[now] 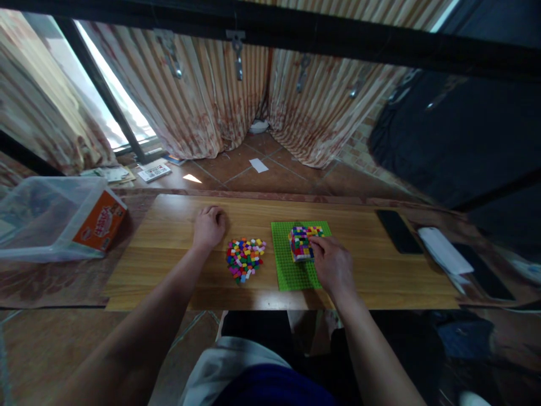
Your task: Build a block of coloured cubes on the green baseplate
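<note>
Bringing my right hand [333,262] to the block build [301,242], I see its fingertips drawn close at the top; whether they pinch a brick, I can't tell. The build stands on the green baseplate [287,276], on the wood-grain tabletop [147,254]. I'd expect it light and stiff, liable to split at its seams, so I'd grasp opposite walls low down. My left hand [209,225] rests loosely curled near the loose bricks [243,259]; its finger gap is unclear. They look like hard, smooth plastic, small and boxy; the baseplate is flat and studded.
</note>
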{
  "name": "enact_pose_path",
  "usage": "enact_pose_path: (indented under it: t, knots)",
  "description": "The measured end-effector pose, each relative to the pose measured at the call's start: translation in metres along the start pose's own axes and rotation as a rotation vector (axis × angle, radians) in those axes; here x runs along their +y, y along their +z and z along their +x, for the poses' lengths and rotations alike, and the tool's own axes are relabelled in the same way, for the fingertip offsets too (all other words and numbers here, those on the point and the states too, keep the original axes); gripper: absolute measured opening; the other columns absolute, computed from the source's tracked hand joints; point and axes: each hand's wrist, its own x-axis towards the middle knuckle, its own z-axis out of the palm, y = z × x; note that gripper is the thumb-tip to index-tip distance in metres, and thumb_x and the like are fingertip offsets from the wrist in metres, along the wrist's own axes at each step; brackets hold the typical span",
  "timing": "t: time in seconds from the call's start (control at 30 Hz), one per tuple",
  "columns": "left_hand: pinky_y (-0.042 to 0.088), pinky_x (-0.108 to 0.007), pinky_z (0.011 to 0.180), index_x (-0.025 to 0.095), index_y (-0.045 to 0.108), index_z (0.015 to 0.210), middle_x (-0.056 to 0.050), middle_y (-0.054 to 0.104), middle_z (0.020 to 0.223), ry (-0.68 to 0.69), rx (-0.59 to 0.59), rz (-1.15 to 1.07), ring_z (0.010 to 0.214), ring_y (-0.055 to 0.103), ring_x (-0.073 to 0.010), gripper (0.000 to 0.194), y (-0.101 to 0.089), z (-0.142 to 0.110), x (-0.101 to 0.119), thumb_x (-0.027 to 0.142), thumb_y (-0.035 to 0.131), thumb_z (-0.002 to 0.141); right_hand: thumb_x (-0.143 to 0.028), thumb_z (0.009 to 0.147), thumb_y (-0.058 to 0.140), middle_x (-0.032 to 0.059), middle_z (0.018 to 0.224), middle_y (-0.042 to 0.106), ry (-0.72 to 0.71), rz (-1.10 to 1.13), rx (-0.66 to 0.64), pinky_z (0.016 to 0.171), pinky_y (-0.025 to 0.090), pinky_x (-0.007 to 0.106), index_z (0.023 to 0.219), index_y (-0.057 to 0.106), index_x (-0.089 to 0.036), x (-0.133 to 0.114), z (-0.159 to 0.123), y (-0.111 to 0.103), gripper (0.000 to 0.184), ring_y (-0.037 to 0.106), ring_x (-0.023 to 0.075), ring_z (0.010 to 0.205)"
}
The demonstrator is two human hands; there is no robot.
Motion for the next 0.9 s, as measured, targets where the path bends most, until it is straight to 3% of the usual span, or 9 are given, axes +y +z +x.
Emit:
enact_pose_path:
  t: [0.47,0.9]
  knots:
    - [0.046,-0.043,0.099,0.02,0.066,0.096,-0.011,0.066,0.113,-0.007,0.0,0.016,0.108,0.057,-0.0282,0.023,0.0009,-0.0006,-0.0003,0.023,0.047,0.085,-0.028,0.087,0.047,0.0101,0.091,0.072,0.016,0.042,-0.05,0.079,0.049,0.038,0.086,0.073,-0.019,-0.0002,0.005,-0.0019,0.027,0.066,0.0241,0.083]
    - [0.046,-0.044,0.099,0.018,0.067,0.097,-0.012,0.066,0.111,0.001,0.005,0.028,0.107,0.057,-0.0288,0.024,0.0024,-0.0001,-0.0019,0.021,0.047,0.085,-0.037,0.089,0.049,0.0125,0.092,0.076,0.06,0.116,0.04,0.076,0.052,0.038,0.09,0.074,-0.017,0.0031,0.0009,0.0016,0.032,0.07,0.0258,0.081]
